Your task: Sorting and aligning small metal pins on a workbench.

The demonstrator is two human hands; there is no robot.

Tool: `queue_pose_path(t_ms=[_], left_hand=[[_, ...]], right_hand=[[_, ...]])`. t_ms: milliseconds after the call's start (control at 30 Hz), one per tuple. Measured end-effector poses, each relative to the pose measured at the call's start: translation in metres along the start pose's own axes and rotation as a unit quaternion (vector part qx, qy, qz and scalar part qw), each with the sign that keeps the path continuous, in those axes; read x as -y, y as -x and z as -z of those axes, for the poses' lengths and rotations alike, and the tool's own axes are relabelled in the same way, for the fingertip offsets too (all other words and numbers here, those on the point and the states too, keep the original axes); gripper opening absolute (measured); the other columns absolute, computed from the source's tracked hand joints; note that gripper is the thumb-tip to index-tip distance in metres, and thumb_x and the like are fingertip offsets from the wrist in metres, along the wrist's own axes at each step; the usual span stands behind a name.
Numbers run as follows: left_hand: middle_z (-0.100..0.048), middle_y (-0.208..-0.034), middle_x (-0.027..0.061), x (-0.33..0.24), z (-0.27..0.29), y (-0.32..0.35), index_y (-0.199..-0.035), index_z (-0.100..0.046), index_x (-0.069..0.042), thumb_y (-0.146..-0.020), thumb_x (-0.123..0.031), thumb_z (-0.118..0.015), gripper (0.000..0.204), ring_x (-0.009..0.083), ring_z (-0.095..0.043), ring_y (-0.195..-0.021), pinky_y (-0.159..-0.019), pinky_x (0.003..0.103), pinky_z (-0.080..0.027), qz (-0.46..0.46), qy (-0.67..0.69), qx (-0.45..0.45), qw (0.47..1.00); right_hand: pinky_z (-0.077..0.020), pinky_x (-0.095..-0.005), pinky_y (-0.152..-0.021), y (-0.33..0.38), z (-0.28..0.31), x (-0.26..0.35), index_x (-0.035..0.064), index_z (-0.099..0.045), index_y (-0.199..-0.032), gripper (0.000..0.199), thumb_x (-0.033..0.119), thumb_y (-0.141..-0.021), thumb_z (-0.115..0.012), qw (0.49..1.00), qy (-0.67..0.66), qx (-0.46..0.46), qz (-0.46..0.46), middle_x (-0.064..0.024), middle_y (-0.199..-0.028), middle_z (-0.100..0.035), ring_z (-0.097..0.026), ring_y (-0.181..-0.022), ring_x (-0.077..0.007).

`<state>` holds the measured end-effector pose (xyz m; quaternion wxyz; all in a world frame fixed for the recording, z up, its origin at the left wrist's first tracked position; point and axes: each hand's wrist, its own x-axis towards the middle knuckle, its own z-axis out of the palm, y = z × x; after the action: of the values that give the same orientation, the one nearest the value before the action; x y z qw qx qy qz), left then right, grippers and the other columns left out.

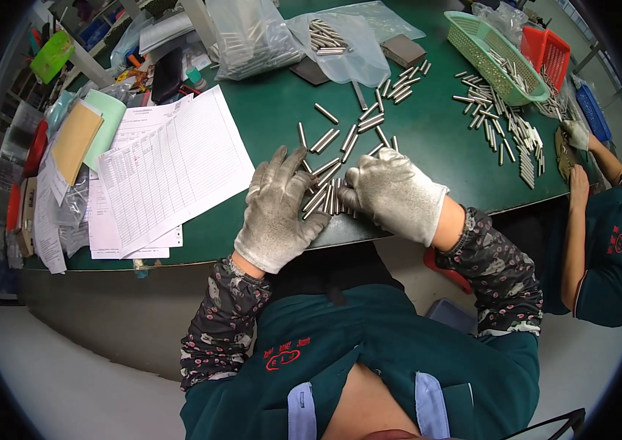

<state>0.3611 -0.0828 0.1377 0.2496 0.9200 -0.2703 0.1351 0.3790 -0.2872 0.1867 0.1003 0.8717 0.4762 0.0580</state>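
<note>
Both my hands wear grey work gloves and rest at the near edge of a green table (274,110). My left hand (278,209) lies flat, fingers spread, on a row of small metal rods (323,198). My right hand (391,192) presses against the same row from the right, fingers curled over the rods. More loose metal rods (340,136) lie scattered just beyond my fingers.
Printed paper sheets (171,172) lie to the left. Clear plastic bags of rods (252,40) sit at the back. A green basket (494,55) and a red basket (546,51) stand at the right, where another person's gloved hand (577,134) sorts rods (516,143).
</note>
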Motion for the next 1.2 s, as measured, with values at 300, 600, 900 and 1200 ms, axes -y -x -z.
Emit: queue_pose_path(t_ms=[300, 600, 900, 1200], left_hand=[[-0.047, -0.129, 0.0186, 0.002, 0.003, 0.004, -0.088, -0.061, -0.003, -0.066, -0.022, -0.071, 0.031, 0.0383, -0.038, -0.127, -0.105, 0.052, -0.029, 0.047, -0.035, -0.020, 0.998], [-0.050, -0.126, 0.0193, 0.002, 0.003, 0.003, -0.087, -0.063, 0.001, -0.068, -0.021, -0.066, 0.029, 0.0360, -0.040, -0.126, -0.105, 0.049, -0.031, 0.120, -0.100, -0.042, 0.987], [-0.050, -0.127, 0.0186, 0.000, 0.004, 0.002, -0.093, -0.066, 0.001, -0.068, -0.028, -0.068, 0.038, 0.0342, -0.040, -0.126, -0.104, 0.049, -0.031, 0.152, -0.115, -0.039, 0.981], [-0.050, -0.126, 0.0182, -0.003, 0.007, -0.002, -0.091, -0.067, 0.001, -0.070, -0.035, -0.069, 0.041, 0.0350, -0.039, -0.126, -0.104, 0.050, -0.029, 0.127, -0.152, -0.028, 0.980]], right_hand=[[-0.0457, -0.0354, -0.070, -0.018, 0.006, 0.010, 0.0078, -0.064, -0.087, 0.016, 0.015, -0.075, -0.056, 0.998, -0.036, 0.030, -0.031, -0.0070, -0.082, -0.060, -0.060, -0.083, -0.0225], [-0.0457, -0.0368, -0.072, -0.027, 0.002, 0.024, 0.0074, -0.064, -0.088, 0.017, 0.019, -0.079, -0.056, 0.999, -0.030, 0.014, 0.001, -0.0076, -0.085, -0.059, -0.059, -0.085, -0.0235], [-0.0459, -0.0407, -0.074, -0.023, -0.002, 0.028, 0.0069, -0.064, -0.075, 0.017, 0.024, -0.074, -0.064, 0.971, -0.144, -0.004, -0.190, -0.0120, -0.077, -0.059, -0.059, -0.081, -0.0297], [-0.0485, -0.0422, -0.060, -0.021, -0.007, 0.026, 0.0053, -0.064, -0.062, 0.029, 0.030, -0.075, -0.059, 0.939, -0.140, -0.029, -0.314, -0.0130, -0.063, -0.060, -0.061, -0.064, -0.0321]])
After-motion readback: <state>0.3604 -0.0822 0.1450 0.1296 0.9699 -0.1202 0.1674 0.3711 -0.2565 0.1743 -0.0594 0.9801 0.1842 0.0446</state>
